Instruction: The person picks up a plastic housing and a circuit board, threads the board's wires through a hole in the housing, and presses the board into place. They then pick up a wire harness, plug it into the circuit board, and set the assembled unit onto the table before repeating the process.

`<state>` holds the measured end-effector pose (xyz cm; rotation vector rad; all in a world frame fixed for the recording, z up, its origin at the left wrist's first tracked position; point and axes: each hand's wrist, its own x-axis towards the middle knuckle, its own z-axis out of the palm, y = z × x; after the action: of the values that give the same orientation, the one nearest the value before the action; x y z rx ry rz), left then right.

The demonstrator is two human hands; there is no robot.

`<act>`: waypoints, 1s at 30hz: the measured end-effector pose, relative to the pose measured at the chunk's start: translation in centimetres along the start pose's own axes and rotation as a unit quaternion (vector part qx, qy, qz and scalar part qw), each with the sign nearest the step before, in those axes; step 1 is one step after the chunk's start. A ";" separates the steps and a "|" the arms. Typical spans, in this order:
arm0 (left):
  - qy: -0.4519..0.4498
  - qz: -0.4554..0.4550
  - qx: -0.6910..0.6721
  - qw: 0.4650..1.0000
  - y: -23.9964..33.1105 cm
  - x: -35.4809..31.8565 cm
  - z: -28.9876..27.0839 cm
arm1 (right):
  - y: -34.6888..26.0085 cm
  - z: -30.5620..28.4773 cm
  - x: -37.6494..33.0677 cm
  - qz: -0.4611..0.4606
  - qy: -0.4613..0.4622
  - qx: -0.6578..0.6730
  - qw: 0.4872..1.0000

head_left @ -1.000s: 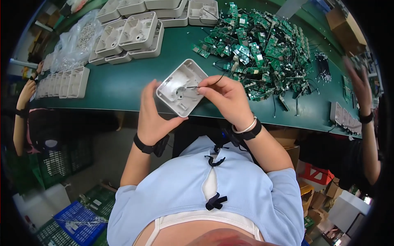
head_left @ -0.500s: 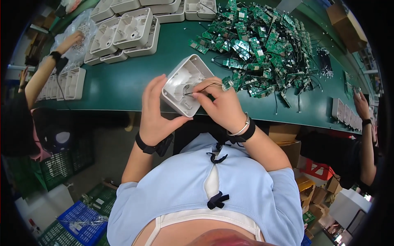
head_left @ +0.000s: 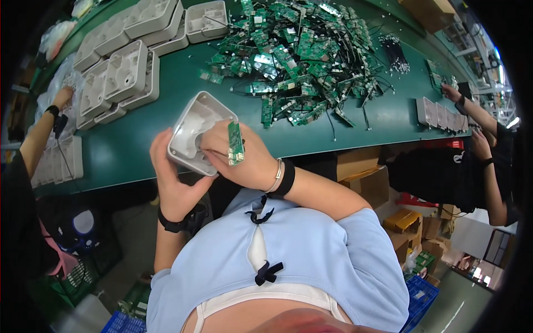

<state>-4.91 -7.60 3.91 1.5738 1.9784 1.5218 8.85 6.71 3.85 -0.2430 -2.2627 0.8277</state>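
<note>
White plastic housing [head_left: 191,122] in left grip [head_left: 175,187], right grip [head_left: 254,161] inside

Head view: housing held at the counter [head_left: 125,143] edge, open face up, long axis far-right to near-left. Left grip spans its left side and near corner. Right grip's fingertips hidden in cavity, can't tell how closed. Green circuit board [head_left: 235,143] over back of right grip, long axis near-far.
</note>
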 end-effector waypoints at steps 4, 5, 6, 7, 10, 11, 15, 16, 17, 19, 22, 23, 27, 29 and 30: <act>0.001 -0.032 -0.052 0.998 0.1 -0.2 -0.1 | 0.8 0.6 -0.4 0.005 0.014 0.026 1.000; -0.008 -0.017 -0.036 0.999 0.1 0.1 0.0 | 1.2 0.4 -0.3 -0.010 0.026 0.017 0.999; -0.017 -0.008 -0.016 1.000 0.2 0.2 -0.1 | 1.3 0.5 -0.4 -0.022 0.038 0.013 0.999; -0.027 0.001 0.005 1.000 0.3 0.2 -0.2 | 1.2 0.4 -0.4 -0.021 0.035 0.026 0.999; -0.034 -0.025 -0.039 0.998 0.0 0.3 -0.1 | 0.2 -0.8 0.0 0.042 -0.049 -0.075 0.995; -0.038 -0.031 -0.068 0.996 -0.1 0.4 -0.1 | 0.1 -1.2 0.1 0.040 -0.052 -0.066 0.996; -0.048 -0.080 -0.126 0.988 -0.2 0.7 -0.6 | 0.0 -2.2 0.5 0.084 -0.043 -0.017 0.995; -0.048 -0.082 -0.126 0.988 -0.2 0.8 -0.8 | -0.2 -2.1 0.4 0.138 -0.016 0.106 0.985; -0.054 -0.079 -0.115 0.989 -0.1 0.9 -0.9 | -0.4 -2.0 0.2 0.189 0.011 0.227 0.955; -0.065 -0.073 -0.095 0.991 -0.1 1.0 -1.0 | -0.2 -2.0 0.0 0.238 0.038 0.343 0.908; -0.076 -0.081 -0.088 0.990 -0.6 1.0 -1.4 | 1.4 -2.7 -0.2 0.290 0.031 0.521 0.802; -0.080 -0.085 -0.083 0.990 -0.7 0.9 -1.6 | 1.8 -2.9 0.0 0.291 0.030 0.523 0.801; -0.074 -0.107 -0.118 0.984 -0.9 1.0 -1.7 | 2.8 -4.0 0.5 0.311 0.054 0.524 0.791; -0.075 -0.080 -0.079 0.991 -1.0 1.2 -1.8 | 2.9 -5.0 0.4 0.314 -0.045 0.510 0.799; -0.077 -0.051 -0.042 0.995 -1.0 1.3 -1.9 | 2.7 -5.2 0.5 0.315 -0.094 0.501 0.800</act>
<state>-7.36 -7.61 4.48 1.4854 1.8570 1.3823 11.82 11.62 5.28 -0.4146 -1.5633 2.3446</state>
